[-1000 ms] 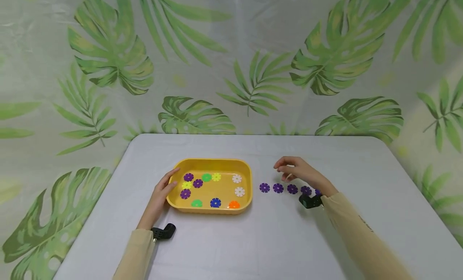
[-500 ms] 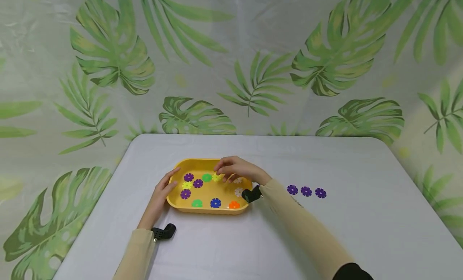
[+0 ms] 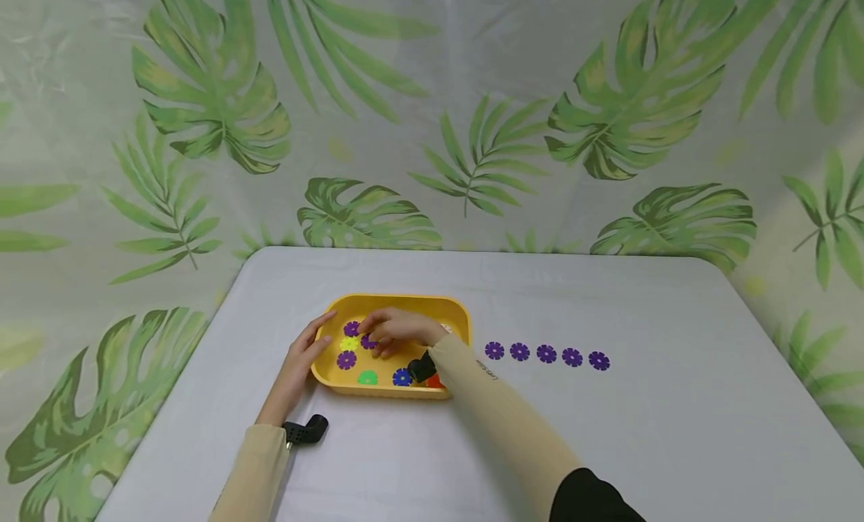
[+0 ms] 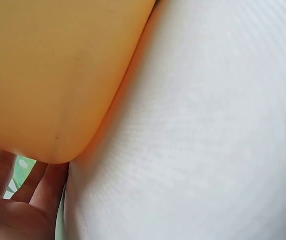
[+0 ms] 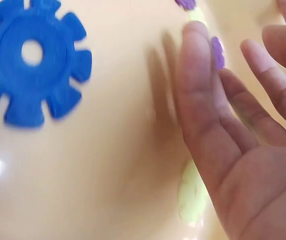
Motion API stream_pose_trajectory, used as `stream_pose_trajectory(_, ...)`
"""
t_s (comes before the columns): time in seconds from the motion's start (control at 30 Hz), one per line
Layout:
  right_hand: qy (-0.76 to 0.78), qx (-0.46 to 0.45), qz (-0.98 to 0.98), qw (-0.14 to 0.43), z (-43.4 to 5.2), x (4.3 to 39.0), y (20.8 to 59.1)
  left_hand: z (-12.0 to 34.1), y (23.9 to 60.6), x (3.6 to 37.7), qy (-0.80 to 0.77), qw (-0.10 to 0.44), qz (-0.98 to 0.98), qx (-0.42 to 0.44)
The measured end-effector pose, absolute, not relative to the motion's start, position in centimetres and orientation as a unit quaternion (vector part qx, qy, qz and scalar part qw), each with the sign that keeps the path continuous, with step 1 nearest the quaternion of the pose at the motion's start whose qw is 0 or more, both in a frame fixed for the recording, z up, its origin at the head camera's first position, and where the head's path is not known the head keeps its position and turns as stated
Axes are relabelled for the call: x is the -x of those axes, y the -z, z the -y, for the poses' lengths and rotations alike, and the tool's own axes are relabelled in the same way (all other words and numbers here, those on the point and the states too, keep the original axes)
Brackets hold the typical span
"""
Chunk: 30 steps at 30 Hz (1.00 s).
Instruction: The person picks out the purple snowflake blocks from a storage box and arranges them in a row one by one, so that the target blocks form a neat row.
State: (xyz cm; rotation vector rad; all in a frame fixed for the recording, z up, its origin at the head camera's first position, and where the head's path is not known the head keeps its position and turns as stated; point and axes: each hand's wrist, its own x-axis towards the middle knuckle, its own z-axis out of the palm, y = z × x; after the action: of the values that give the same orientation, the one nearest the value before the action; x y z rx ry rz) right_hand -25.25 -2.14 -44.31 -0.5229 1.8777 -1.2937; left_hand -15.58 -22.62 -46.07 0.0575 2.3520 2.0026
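Observation:
My left hand (image 3: pixel 304 357) rests against the left side of a yellow tray (image 3: pixel 405 392), thumb at the rim. In the left wrist view, its fairly straight fingers (image 4: pixel 45 192) touch the tray's outer wall. My right hand (image 3: pixel 401 328) reaches over the inside of the tray with loosely bent fingers and nothing between them. Near its fingertips are purple snowflake discs (image 3: pixel 346 360) and a yellow one (image 3: pixel 349 344). The right wrist view shows a blue snowflake disc (image 5: pixel 25 90) beside the hand and a purple disc (image 5: pixel 217 54) partly behind the fingers.
A row of several purple snowflake discs (image 3: pixel 546 354) lies on the white table (image 3: pixel 675 432) to the right of the tray. A green disc (image 3: pixel 367 377) sits at the tray's front, and an orange disc (image 3: pixel 434 382) is partly covered by the right arm.
My right hand has swept left from above the row of purple discs, across the tray's right side, to the discs at its left. The left hand and the tray have stayed put.

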Motion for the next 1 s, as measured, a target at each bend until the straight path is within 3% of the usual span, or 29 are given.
stream_pose_trajectory(0.57, 0.467, 0.236, -0.772, 0.360, 2.3, 25.0, 44.5, 22.5, 45.6, 15.4, -0.644, 0.026, -0.764, -0.014)
stream_pose_trajectory(0.77, 0.468, 0.244, -0.781, 0.335, 0.7, 25.1, 43.4, 22.8, 46.5, 15.7, -0.649, 0.022, -0.760, -0.017)
stream_pose_trajectory(1.0, 0.486, 0.272, -0.753, 0.349, -3.1, 25.6, 41.7, 23.2, 48.4, 16.4, -0.642, 0.010, -0.766, -0.014)
